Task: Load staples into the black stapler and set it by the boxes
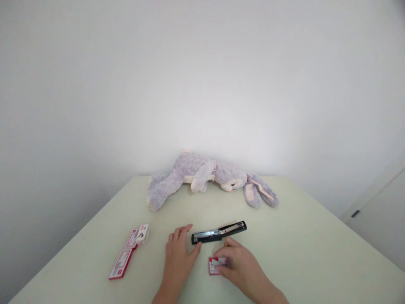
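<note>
An opened stapler lies on the table, its black cover swung back to the right and its metal magazine bared. My left hand rests beside the stapler's left end, fingers spread and nothing in it, with the thumb close to the black base. Just below the stapler is a small red and white staple box. Over that box, my right hand pinches a grey strip of staples between thumb and fingers; the fingers partly hide both. Whether the strip is clear of the box, I cannot tell.
To the left lie two flat red and white packs end to end, and a small white box leans at the farther one. A lilac plush rabbit lies along the back edge against the wall.
</note>
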{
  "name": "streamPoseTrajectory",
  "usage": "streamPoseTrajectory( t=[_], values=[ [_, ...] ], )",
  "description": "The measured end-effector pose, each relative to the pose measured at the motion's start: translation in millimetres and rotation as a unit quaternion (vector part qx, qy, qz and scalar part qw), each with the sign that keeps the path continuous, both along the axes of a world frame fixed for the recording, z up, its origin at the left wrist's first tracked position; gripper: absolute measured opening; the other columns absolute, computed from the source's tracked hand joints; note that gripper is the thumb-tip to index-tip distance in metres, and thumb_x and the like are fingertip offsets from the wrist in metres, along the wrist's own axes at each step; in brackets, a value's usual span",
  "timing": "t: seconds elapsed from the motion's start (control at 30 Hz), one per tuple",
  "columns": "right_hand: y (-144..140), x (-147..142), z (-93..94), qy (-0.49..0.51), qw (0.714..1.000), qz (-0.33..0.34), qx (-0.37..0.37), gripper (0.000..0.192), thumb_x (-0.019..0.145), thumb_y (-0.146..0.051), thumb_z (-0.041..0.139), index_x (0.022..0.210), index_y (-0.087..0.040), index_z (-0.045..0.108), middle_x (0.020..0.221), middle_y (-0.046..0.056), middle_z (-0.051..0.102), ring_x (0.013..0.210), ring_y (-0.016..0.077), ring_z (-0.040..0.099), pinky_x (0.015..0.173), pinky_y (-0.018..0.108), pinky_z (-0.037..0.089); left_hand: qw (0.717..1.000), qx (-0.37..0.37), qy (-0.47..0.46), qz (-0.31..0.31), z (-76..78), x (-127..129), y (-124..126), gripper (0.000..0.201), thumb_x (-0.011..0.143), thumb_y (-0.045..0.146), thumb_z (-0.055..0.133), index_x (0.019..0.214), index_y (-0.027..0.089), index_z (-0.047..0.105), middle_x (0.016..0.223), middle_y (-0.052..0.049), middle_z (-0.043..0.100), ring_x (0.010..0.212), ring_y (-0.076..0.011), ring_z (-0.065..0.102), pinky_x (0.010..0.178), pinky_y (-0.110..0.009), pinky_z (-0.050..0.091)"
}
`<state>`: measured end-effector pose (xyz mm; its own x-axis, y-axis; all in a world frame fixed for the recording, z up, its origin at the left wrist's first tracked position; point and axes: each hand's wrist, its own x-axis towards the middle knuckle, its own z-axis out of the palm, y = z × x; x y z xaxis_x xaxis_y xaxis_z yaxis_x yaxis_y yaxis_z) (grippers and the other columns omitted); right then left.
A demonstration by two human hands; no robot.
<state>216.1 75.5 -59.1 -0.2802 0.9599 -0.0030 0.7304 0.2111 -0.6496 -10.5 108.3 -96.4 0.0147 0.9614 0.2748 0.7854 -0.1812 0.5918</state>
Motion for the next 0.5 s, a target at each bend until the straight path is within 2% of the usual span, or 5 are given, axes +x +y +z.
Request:
streamPoseTrajectory(
  t=[0.1, 0.2, 0.37, 0.5],
  values=[
    [7, -11, -0.4, -0.016, 1.000, 0.018, 0.004, 0.017, 0.081, -0.015, 0.069, 0.088, -0.028, 0.078, 0.095, -0.002, 0.065, 0.083, 0.0139, 0.063, 0.076, 0.021, 0.042, 0.997, -0.042, 0.022, -0.064, 7.1, 0, 12, 0.032, 0.084, 0.036, 0.069, 0.116, 0.031, 0.069, 0.120, -0.002, 0.068, 0.115, -0.0266, 0.055, 0.098, -0.042, 0.037],
    [14, -15, 3.3, -0.008, 0.999, 0.022, 0.037, 0.015, 0.087, -0.020, 0.066, 0.093, -0.029, 0.077, 0.094, -0.002, 0.064, 0.085, 0.0134, 0.063, 0.077, 0.021, 0.040, 0.994, -0.052, 0.021, -0.098, 6.3, 7, 4, 0.023, 0.081, 0.037, 0.074, 0.104, 0.033, 0.073, 0.110, 0.002, 0.071, 0.109, -0.0242, 0.057, 0.096, -0.039, 0.036],
    [24, -11, 7.3, -0.024, 0.998, 0.034, 0.041, 0.014, 0.092, -0.026, 0.064, 0.094, -0.031, 0.077, 0.088, -0.004, 0.060, 0.080, 0.0122, 0.061, 0.072, 0.021, 0.038, 0.992, -0.073, 0.006, -0.107, 1.8, 14, -18, 0.026, 0.082, 0.039, 0.075, 0.108, 0.037, 0.072, 0.111, 0.002, 0.070, 0.109, -0.0250, 0.057, 0.095, -0.040, 0.035],
    [26, -12, 8.8, -0.033, 0.997, 0.054, 0.037, 0.016, 0.093, -0.027, 0.063, 0.097, -0.031, 0.077, 0.087, -0.004, 0.060, 0.080, 0.0125, 0.062, 0.072, 0.021, 0.038, 0.991, -0.078, 0.003, -0.105, 4.7, 15, -23, 0.024, 0.083, 0.040, 0.074, 0.107, 0.038, 0.072, 0.111, 0.001, 0.070, 0.108, -0.0257, 0.057, 0.094, -0.041, 0.034]
  ],
)
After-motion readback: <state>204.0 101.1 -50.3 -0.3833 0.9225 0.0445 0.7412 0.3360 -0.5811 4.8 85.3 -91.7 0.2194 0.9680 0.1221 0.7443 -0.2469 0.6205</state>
